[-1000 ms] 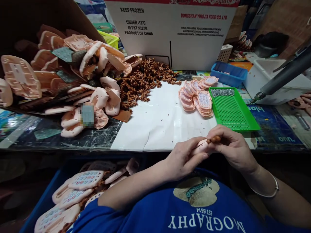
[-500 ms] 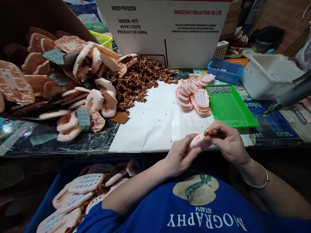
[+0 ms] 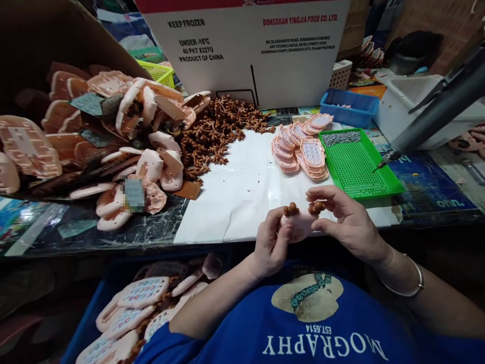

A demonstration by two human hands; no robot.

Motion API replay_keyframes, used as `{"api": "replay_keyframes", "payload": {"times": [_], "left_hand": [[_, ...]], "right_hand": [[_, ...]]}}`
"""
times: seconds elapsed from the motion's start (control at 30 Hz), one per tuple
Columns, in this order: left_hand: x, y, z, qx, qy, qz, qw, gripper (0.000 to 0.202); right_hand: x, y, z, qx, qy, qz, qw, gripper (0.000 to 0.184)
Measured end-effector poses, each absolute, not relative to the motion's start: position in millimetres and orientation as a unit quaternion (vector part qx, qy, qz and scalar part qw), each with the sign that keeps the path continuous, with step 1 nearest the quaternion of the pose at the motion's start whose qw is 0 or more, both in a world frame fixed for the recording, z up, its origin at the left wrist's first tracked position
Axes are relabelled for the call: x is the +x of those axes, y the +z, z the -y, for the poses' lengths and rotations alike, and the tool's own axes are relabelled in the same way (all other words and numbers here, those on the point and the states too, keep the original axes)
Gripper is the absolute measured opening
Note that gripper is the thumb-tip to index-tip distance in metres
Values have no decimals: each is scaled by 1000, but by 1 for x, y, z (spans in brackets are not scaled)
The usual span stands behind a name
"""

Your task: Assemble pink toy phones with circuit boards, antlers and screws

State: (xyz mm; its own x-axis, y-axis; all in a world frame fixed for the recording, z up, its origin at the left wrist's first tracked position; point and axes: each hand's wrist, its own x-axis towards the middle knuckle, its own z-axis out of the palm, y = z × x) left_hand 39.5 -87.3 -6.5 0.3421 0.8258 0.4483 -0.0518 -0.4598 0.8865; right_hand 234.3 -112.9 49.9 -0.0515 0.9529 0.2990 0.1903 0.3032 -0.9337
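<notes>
My left hand (image 3: 273, 237) is closed around the left end of a pale pink plastic shell (image 3: 299, 226), held above the bench's front edge. Two small brown knobbly plastic pieces stick up from it: one brown piece (image 3: 291, 209) by my left fingers, the other brown piece (image 3: 316, 207) at the far end. Beside that far end is my right hand (image 3: 344, 220), its thumb and fingers spread apart around the brown piece; whether a fingertip touches it I cannot tell. The underside of the shell is hidden.
Brown pieces (image 3: 217, 131) lie heaped beside pink shells (image 3: 161, 159) at left. Stacked keypad panels (image 3: 313, 154) sit by a green tray (image 3: 382, 174) with screws (image 3: 343, 137). An electric screwdriver (image 3: 424, 119) hangs over it. A blue bin (image 3: 89, 318) below holds assembled toy phones (image 3: 144, 291).
The shell has turned, and two brown pieces now show on it. My right fingers have spread from their pinch on one piece. The screwdriver hangs further left, over the green tray.
</notes>
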Motion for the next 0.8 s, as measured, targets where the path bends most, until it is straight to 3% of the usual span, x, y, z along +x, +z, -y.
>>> {"api": "replay_keyframes", "payload": {"times": [0.17,0.27,0.43,0.6,0.8], "left_hand": [[34,-21,87,661,527,-257,469,32],[37,-19,86,660,524,-246,480,34],[52,3,75,550,494,-308,599,31],[67,18,53,335,569,-295,691,35],[76,4,54,296,575,-281,708,39]], "right_hand": [[232,44,115,-466,284,669,505,11],[231,43,114,-462,249,671,524,6],[239,42,104,-505,286,646,496,15],[237,29,105,-525,259,640,498,35],[224,16,111,-549,112,708,430,24]]}}
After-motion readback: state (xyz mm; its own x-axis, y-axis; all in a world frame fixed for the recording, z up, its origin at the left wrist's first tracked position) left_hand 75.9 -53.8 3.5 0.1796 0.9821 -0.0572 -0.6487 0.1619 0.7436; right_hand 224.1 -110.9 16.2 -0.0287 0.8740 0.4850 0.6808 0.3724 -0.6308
